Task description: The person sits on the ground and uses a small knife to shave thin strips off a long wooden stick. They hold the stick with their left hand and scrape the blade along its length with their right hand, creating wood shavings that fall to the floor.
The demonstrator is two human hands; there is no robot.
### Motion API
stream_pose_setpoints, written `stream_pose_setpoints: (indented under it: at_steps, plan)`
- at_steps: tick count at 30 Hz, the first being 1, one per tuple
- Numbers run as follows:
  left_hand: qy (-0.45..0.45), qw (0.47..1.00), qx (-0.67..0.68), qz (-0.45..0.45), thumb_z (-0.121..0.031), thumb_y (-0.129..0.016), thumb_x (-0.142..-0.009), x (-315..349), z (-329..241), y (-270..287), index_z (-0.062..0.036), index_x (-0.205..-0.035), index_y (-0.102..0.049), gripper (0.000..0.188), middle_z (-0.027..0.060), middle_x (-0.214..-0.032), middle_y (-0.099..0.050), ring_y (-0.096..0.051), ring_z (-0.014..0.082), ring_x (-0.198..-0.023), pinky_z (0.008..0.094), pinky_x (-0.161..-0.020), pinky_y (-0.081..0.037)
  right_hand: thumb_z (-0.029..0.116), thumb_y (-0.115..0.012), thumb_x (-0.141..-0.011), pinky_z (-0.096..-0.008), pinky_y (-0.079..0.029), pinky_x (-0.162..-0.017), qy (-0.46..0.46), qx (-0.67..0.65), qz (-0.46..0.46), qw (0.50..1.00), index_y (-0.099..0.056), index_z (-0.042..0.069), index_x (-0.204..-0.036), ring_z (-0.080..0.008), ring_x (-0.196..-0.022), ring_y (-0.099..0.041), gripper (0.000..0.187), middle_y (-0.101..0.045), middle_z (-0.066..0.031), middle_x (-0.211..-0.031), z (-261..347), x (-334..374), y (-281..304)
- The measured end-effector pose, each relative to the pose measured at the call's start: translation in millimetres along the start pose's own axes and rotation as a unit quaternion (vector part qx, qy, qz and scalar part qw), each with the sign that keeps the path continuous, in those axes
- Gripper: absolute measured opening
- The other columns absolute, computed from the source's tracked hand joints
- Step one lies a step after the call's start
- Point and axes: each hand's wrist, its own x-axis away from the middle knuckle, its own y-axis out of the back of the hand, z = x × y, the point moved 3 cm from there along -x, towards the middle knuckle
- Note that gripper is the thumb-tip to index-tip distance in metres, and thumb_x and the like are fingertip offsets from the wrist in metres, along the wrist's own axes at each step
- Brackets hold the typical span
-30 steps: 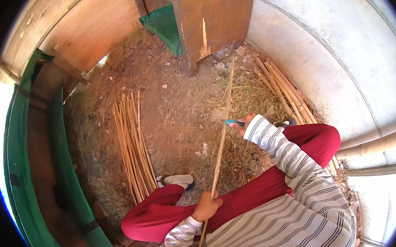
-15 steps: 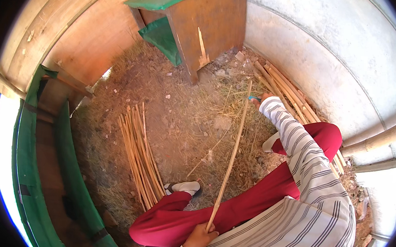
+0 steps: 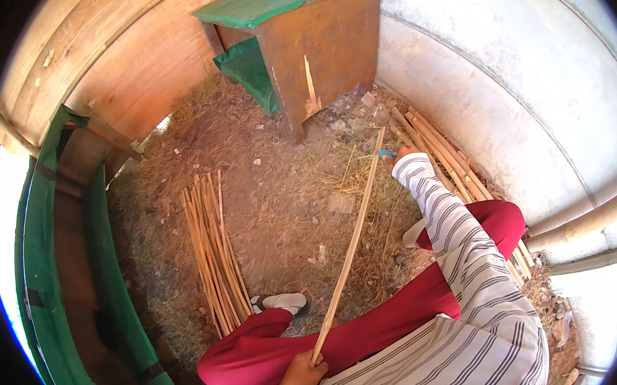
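A long, pale bamboo strip [image 3: 349, 260] slants across my lap and points away from me. My left hand [image 3: 303, 373] is closed around its near end, low in front of my body. Out at the far end, my right hand [image 3: 402, 155] is closed on a small blue-handled tool [image 3: 387, 154]. That tool lies right against the strip's side; its blade or working edge is too small to make out. My right arm is stretched forward in a striped sleeve.
Cut strips lie in a bundle [image 3: 211, 250] left of my foot. Longer sticks [image 3: 460, 167] are piled along the pale right wall [image 3: 516, 85]. A wooden cabinet with a green top [image 3: 318, 57] stands ahead. A green-covered bench [image 3: 120, 272] runs along the left. Straw and chips litter the dirt floor.
The far end of the strip and my right hand with the blue-handled tool have shifted slightly left. My left hand keeps its hold. The view has tilted a little.
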Motion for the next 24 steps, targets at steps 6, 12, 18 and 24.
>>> stream_pose_setpoints:
  at_steps: [6, 12, 18, 24]
  plan:
    - [0.044, 0.983, 0.024, -0.177, -0.023, -0.064, -0.090, 53, 100, -31, -0.0073, -0.093, -0.065, 0.016, 0.0061, -0.072, -0.063, -0.063, 0.0267, -0.064, 0.0396, -0.055, -0.052, 0.066, -0.057, -0.088, -0.0417, -0.051, -0.089, -0.154, -0.168, 0.017, 0.973, -0.071, 0.008, -0.115, -0.0323, -0.103, -0.068, 0.065, -0.071, -0.0171, -0.110, -97, -77, -28]
    - [0.126, 0.974, 0.190, 0.010, -0.009, -0.068, -0.084, 5, -1, 14, -0.0094, -0.066, -0.038, 0.035, -0.0003, -0.055, -0.044, -0.044, 0.0079, -0.051, 0.0309, -0.045, -0.036, 0.057, -0.064, -0.089, -0.0405, -0.054, -0.076, 0.021, -0.339, 0.033, 0.940, -0.074, 0.009, -0.112, -0.0228, -0.080, -0.069, 0.054, -0.074, -0.0192, -0.094, -8, -40, -80]
    - [0.078, 0.971, 0.226, 0.009, -0.010, -0.065, -0.084, -63, -24, 20, -0.0051, -0.061, -0.043, 0.032, 0.0013, -0.050, -0.042, -0.041, 0.0084, -0.047, 0.0327, -0.043, -0.033, 0.048, -0.053, -0.100, -0.0334, -0.047, -0.042, 0.364, -0.187, 0.198, 0.891, -0.072, 0.010, -0.114, -0.0132, -0.043, -0.056, 0.046, -0.055, -0.0055, -0.049, 74, 218, 22]
    - [-0.003, 0.978, 0.193, -0.081, -0.007, -0.064, -0.081, -101, -14, 2, -0.0038, -0.064, -0.042, 0.028, 0.0032, -0.056, -0.042, -0.042, 0.0102, -0.054, 0.0315, -0.049, -0.036, 0.039, -0.057, -0.099, -0.0352, -0.047, -0.042, 0.441, -0.217, 0.114, 0.863, -0.073, 0.006, -0.103, -0.0225, -0.041, -0.057, 0.036, -0.054, -0.0132, -0.049, 75, 245, -16]
